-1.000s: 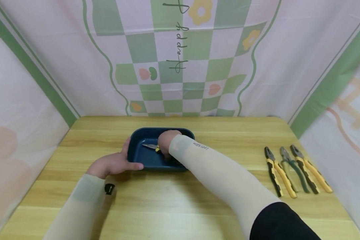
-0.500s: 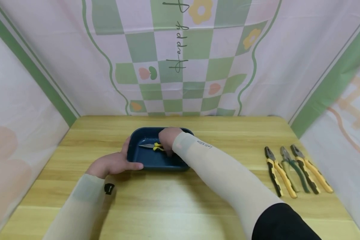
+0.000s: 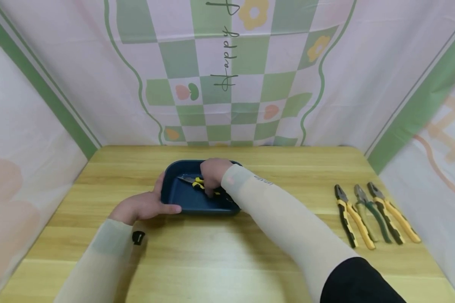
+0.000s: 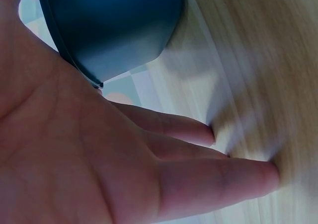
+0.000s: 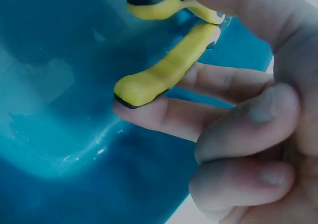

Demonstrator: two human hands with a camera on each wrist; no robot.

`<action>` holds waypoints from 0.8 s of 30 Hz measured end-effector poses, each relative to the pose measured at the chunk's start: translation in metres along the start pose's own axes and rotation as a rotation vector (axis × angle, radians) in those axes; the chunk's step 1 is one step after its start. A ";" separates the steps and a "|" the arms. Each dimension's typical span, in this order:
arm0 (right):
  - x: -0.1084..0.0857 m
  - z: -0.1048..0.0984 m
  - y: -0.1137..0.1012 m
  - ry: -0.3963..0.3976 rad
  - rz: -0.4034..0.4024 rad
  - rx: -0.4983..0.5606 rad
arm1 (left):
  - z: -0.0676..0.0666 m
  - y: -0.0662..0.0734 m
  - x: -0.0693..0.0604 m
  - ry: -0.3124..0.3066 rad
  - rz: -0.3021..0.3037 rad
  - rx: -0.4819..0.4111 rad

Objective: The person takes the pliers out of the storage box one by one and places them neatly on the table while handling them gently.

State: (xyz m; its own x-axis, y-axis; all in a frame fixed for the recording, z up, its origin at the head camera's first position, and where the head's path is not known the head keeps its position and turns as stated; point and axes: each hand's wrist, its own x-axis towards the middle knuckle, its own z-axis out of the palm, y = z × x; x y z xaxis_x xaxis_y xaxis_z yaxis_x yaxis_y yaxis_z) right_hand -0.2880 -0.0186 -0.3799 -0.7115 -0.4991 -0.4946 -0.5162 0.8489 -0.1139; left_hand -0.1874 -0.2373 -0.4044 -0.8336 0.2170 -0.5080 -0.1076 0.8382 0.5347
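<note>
In the head view, a dark blue rectangular box (image 3: 189,205) stands at the middle of the table. Inside it lie needle-nose pliers (image 3: 187,179) with yellow and black handles, jaws pointing left. My right hand (image 3: 214,172) reaches into the box and pinches the pliers' handles. The right wrist view has the yellow handle (image 5: 166,67) resting against two extended fingers, while two others are curled. My left hand (image 3: 145,206) rests against the box's left side, thumb along the front rim. In the left wrist view its other visible fingers (image 4: 218,184) are straight beside the box.
On the wooden table (image 3: 212,261), three pliers lie side by side at the right: yellow-and-black pliers (image 3: 350,216), green-handled pliers (image 3: 373,214) and another yellow-and-black pair (image 3: 392,212). A patterned cloth (image 3: 246,92) hangs behind the table's back edge.
The pliers in the box first slid left, then their tip turned toward the back wall. My right hand has shifted slightly back and right. My left hand has stayed in place.
</note>
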 end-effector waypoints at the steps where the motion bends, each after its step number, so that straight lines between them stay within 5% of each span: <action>1: -0.001 -0.001 0.001 0.002 0.001 0.009 | 0.000 0.000 0.000 0.001 0.001 -0.002; 12: -0.016 -0.007 0.019 0.025 -0.090 0.106 | 0.000 0.002 0.001 0.006 0.004 -0.027; 24: -0.039 -0.005 0.060 0.039 -0.219 0.367 | 0.001 0.003 -0.003 0.011 0.012 -0.055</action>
State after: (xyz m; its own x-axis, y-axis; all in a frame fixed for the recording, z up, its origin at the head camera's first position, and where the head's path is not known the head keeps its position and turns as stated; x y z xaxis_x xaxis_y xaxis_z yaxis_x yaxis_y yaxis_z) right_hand -0.2937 0.0504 -0.3631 -0.6251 -0.6746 -0.3928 -0.4580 0.7244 -0.5152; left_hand -0.1849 -0.2351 -0.4020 -0.8410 0.2209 -0.4939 -0.1269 0.8069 0.5769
